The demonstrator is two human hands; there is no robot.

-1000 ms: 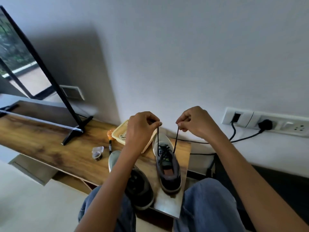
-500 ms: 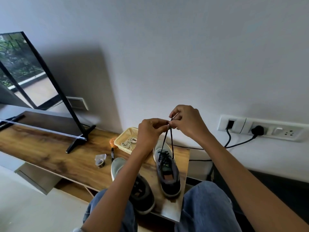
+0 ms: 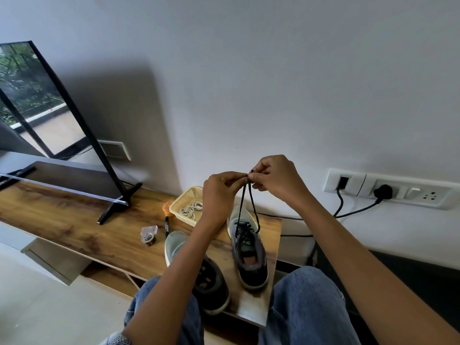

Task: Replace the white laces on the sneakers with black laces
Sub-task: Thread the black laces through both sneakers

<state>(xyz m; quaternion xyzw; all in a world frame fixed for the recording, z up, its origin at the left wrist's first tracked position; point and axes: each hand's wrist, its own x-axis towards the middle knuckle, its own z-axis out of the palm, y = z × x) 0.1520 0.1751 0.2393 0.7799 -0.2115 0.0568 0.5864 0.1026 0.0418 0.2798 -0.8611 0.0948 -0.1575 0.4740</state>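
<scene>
1. Left hand (image 3: 219, 192): centre of frame, raised above the tabletop; grip pinched on one end of the black lace (image 3: 251, 207), thumb against forefinger.
2. Right hand (image 3: 276, 180): just right of the left hand, fingertips meeting it; grip pinched on the other end of the same lace.
3. Black lace: two strands hang from the joined fingertips, spreading slightly downward into the upper eyelets of the right-hand sneaker (image 3: 249, 250).
4. Right-hand sneaker: lower centre, upright on the wooden tabletop (image 3: 74, 220), toe toward the wall, grey upper with pale toe, black lacing across the tongue.
5. Second sneaker (image 3: 199, 270): left of the first, partly covered by the left forearm; its lacing cannot be told.
6. Woven basket (image 3: 184, 202): behind the sneakers near the wall, holding coiled white laces (image 3: 191, 209).
7. Black marker (image 3: 166, 226), small orange item (image 3: 167, 209), clear lid and small round pot (image 3: 148, 236): left of the basket.
8. Television (image 3: 37, 100): upper left, on a black stand.
9. Wall socket strip (image 3: 390, 188): right of frame, one black plug inserted.
10. Blue jeans (image 3: 303, 302): bottom edge, both knees.
</scene>
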